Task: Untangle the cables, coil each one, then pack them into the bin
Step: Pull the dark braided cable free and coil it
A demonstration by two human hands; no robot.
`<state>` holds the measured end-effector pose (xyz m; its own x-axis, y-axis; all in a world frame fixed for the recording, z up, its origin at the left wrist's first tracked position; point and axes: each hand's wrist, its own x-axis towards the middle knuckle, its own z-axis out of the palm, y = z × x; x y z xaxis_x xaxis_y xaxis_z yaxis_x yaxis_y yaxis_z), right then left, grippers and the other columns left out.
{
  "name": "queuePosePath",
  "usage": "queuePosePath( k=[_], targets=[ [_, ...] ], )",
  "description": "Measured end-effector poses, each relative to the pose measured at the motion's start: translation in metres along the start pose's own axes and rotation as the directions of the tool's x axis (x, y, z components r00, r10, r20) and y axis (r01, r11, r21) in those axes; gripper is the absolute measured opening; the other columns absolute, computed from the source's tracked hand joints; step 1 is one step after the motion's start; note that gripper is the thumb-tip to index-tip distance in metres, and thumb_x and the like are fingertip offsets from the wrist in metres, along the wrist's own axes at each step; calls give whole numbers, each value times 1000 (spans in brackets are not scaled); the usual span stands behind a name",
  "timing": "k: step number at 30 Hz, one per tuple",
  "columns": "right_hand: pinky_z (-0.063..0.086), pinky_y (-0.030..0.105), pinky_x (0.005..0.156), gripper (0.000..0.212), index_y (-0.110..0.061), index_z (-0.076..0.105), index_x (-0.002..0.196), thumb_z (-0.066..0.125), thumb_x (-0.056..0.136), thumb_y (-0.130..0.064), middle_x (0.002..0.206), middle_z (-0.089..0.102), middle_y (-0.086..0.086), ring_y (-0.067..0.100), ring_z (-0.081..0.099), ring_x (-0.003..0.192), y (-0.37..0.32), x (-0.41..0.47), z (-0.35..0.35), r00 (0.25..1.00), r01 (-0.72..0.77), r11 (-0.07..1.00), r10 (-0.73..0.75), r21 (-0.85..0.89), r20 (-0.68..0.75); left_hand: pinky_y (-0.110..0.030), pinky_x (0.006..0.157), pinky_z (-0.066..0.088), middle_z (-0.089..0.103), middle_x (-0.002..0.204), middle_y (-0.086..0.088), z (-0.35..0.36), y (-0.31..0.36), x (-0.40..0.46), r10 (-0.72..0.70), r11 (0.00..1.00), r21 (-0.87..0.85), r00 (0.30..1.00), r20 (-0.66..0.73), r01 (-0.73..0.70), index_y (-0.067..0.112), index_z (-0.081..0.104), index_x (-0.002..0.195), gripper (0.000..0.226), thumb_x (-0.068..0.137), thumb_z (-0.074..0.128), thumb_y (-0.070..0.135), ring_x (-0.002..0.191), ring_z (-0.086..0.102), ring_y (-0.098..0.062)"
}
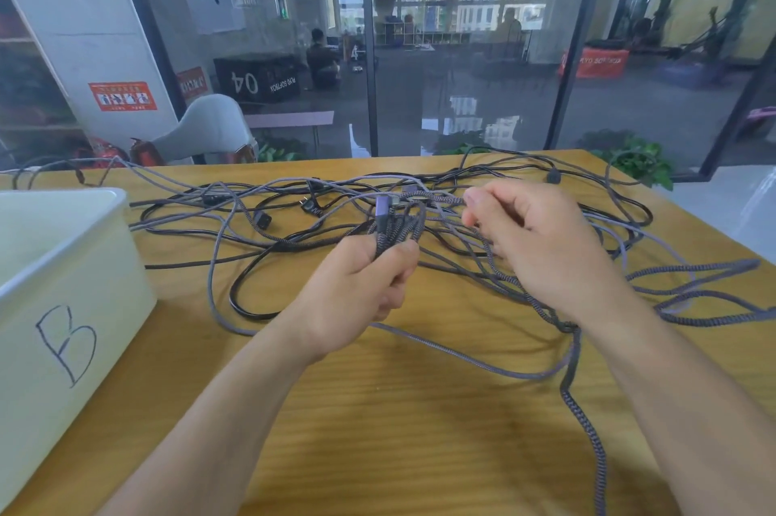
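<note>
Cables (420, 230): one big tangle spread across the far half of the surface (420, 410), mix of grey-purple braided leads & thinner glossy black ones w/ plugs. Braided strands look woven, dark/light fleck; one purple connector (383, 210) sticks up just above the left hand. Left hand (361, 289) is closed round a bunch of several braided strands, thumb clamped over them, held up off the wood. Right hand (541, 247) sits just to the right, fingers curled, thumb & forefinger pinching a braided strand that runs back toward the connector. One thick braided lead (583, 410) drops from under the right wrist & runs to the near edge. Loops trail off to the right edge too; a black loop (247, 305) lies left of the left forearm.

Surface is yellow-toned wood grain. White bin (63, 305) at the left edge, "B" hand-drawn on its side, apart from the tangle; can't see much inside it.

Beyond: glass partition (462, 53) w/ green banding, grey chair (210, 129), plants (638, 158) low behind the far edge. Near half of the wood, btw the forearms, is bare.
</note>
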<state>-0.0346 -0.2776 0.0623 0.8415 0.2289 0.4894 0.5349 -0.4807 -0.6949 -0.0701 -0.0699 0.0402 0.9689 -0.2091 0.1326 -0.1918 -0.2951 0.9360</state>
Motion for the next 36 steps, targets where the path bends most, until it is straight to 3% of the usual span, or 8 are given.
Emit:
queuePosePath(
  k=[4,6,11,16,25,29,33,36],
  targets=[
    [27,17,52,36,-25,70,82,49,108,-37,48,49,-17,6,46,48,6,4,0,993,-37,983,16,-179,-116,-20,47,27,35,57,-3,4,-2,-1,6,999,38,999,46,-7,0,37,76,42,110,44,24,54,26,-18],
    [30,15,53,36,-23,71,83,50,109,-35,49,51,-27,-1,50,52,6,4,-1,990,-48,976,18,-212,-141,-20,47,26,34,57,-3,3,-1,-1,13,999,38,998,68,-16,3,37,74,42,110,44,24,53,26,-17],
    [28,20,50,36,-26,73,86,48,109,-38,53,55,-2,6,48,49,15,12,-12,984,-93,969,54,-229,-172,-18,47,27,32,56,1,8,5,-6,64,998,2,985,161,-65,14,37,69,42,111,42,20,51,26,-14],
    [33,18,48,37,-24,74,85,49,109,-37,52,48,-1,9,39,44,20,15,-16,980,-147,955,105,-258,-170,-18,47,27,33,57,4,13,5,-8,76,997,6,977,198,-79,15,36,68,44,111,43,18,51,27,-13],
    [28,26,49,40,-23,71,77,48,108,-39,48,53,-9,5,50,51,19,12,-6,991,-94,944,59,-316,-118,-32,50,15,29,57,0,9,0,-2,59,989,-133,998,-5,-60,8,41,72,42,106,47,31,55,18,-18],
    [49,36,61,41,-16,72,82,50,106,-42,62,66,2,15,57,55,11,4,9,999,1,969,-10,-248,-36,-34,53,13,28,58,1,6,-7,3,19,984,-176,991,-131,-42,6,45,77,39,109,47,28,56,17,-19],
    [53,41,63,35,-21,68,77,53,106,-34,57,62,4,20,58,52,-2,-4,17,992,-5,1000,5,0,126,-27,49,15,27,57,2,-1,-10,7,-27,966,-256,971,-237,-36,12,47,77,34,109,45,22,54,16,-16],
    [54,38,63,28,-13,67,87,50,108,-21,62,64,5,22,63,55,-12,-11,23,956,-61,978,-1,201,295,-27,48,14,28,56,4,-7,-13,8,-53,954,-296,954,-294,-38,13,47,74,36,108,45,23,52,16,-15]
  ],
)
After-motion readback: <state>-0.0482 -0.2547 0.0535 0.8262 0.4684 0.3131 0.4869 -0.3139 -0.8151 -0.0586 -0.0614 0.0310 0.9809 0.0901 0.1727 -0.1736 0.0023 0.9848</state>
